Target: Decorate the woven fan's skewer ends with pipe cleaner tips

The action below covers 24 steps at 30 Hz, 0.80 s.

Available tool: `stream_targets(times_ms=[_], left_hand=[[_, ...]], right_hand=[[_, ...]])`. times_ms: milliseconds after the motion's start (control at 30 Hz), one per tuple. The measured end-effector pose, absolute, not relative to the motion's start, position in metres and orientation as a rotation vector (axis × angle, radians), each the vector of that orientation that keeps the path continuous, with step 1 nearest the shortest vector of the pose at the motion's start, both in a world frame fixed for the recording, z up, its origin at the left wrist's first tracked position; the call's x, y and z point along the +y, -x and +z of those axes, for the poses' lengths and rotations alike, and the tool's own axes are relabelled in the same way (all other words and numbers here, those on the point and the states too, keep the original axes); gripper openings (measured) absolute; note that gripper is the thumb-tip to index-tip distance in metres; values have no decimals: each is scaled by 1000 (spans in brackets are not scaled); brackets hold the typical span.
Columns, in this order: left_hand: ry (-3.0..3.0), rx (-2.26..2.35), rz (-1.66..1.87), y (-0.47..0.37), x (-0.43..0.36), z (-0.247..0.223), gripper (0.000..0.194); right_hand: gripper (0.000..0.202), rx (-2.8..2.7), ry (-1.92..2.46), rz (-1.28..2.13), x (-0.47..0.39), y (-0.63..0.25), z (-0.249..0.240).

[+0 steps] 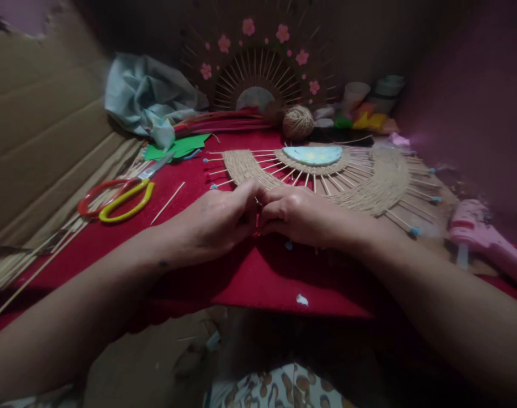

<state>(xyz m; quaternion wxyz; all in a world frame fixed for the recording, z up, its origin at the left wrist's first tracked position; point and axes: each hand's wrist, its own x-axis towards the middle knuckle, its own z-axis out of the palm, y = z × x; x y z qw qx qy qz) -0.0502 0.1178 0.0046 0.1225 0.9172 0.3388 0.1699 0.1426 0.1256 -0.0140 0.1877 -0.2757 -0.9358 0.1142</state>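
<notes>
A half-round fan of thin sticks woven with twine (388,181) lies on the red cloth (258,283), its light blue half-disc (313,154) at the top middle. Blue and pink tips end several sticks. At the fan's lower left edge, my left hand (218,221) and my right hand (299,212) meet, fingers bent and pressed together. The fingertips hide what they pinch, apparently at a stick's end. My right wrist covers part of the fan's lower edge.
Scissors (128,198) and loose sticks (41,255) lie left. Behind are green sheets (177,146), grey-blue cloth (150,96), a twine ball (298,122) and a flowered fan (258,68). A pink glue gun (483,232) lies right; cardboard (41,113) stands left.
</notes>
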Motion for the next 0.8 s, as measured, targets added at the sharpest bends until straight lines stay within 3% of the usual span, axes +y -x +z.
stream_targets(times_ms=[100,400,567,800], left_hand=[[-2760,1096,510,51,110,1,18],[-2803,1326,741,47,80,-22,57],[-2874,1300,761,38,68,-26,60],[-2875,1347,887,38,82,6,53]], right_hand=[[15,-2614,833,337,127,-141,-14],[14,-2566,888,298,128,-137,-10],[14,-2467,1012,312,127,-135,-9],[10,-2460,982,360,126,-136,-6]])
